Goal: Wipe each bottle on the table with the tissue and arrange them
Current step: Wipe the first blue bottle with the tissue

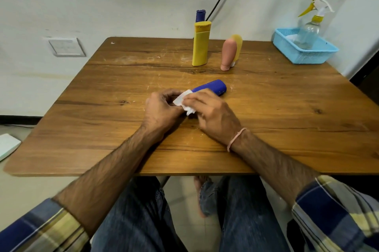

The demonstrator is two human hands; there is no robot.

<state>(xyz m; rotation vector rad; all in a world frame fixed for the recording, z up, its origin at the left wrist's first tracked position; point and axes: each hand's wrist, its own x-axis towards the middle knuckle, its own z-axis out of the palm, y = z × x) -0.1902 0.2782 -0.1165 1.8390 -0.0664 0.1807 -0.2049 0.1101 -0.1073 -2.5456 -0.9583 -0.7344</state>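
At frame centre, the left hand [162,108] curls round the near end of the lying blue bottle [213,87] while the right hand [211,112] pinches the tissue [183,101] against it; hard rubbing could twist the smooth bottle loose.

Blue basket [307,57] far right; white switch plate [65,46] far left.

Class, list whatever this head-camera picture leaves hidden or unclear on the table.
1. Head view: near end of the lying blue bottle, covered by the left hand, right hand and tissue.
2. Head view: body of the dark blue bottle, behind the yellow bottle.
3. Head view: most of the yellow tube, behind the pink tube.
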